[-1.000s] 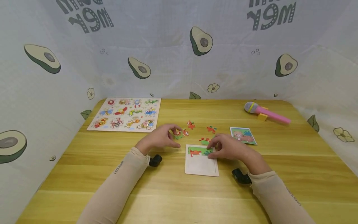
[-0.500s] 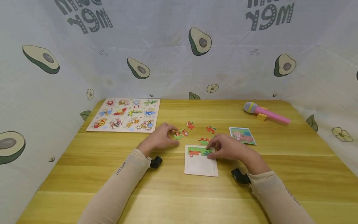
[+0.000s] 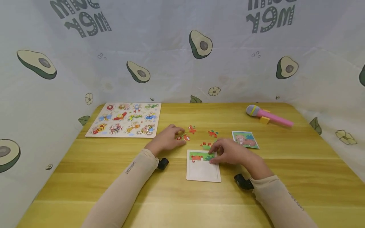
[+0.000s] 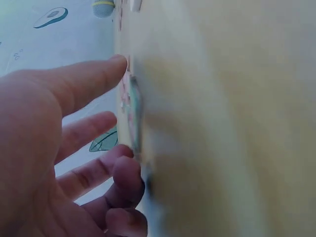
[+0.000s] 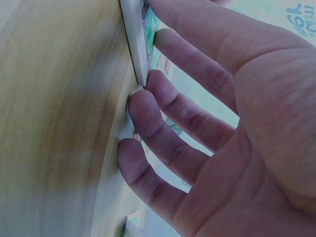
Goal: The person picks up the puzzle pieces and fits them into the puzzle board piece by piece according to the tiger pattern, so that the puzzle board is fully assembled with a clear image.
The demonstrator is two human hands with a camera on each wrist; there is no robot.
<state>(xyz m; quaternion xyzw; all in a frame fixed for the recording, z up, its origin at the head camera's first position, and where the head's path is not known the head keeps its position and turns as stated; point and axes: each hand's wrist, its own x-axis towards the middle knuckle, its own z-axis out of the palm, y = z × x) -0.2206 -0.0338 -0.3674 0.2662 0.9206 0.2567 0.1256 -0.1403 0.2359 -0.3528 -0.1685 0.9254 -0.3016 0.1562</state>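
Note:
My left hand (image 3: 167, 139) reaches over the table with thumb and fingers spread around jigsaw pieces (image 3: 186, 137) in red and green. In the left wrist view a gap shows between thumb and fingertips, with a blurred green-edged jigsaw piece (image 4: 135, 116) lying there. My right hand (image 3: 232, 152) rests at the upper right corner of a white puzzle tray (image 3: 203, 172), fingers loosely bent. Its index fingertip touches the tray's picture in the right wrist view, while other fingertips rest by the table. Fitted pieces (image 3: 196, 157) with red and green print fill the tray's top strip.
Loose jigsaw pieces lie behind the tray: a red one (image 3: 192, 129), another red one (image 3: 212, 134) and a green one (image 3: 205, 145). A picture card (image 3: 245, 139) lies right of them. An insect puzzle board (image 3: 122, 120) sits back left, a pink toy microphone (image 3: 269, 115) back right.
My left hand has moved a little to the right, and its thumb has come closer to the loose pieces. The right hand stays at the tray's corner. The head view has shifted slightly.

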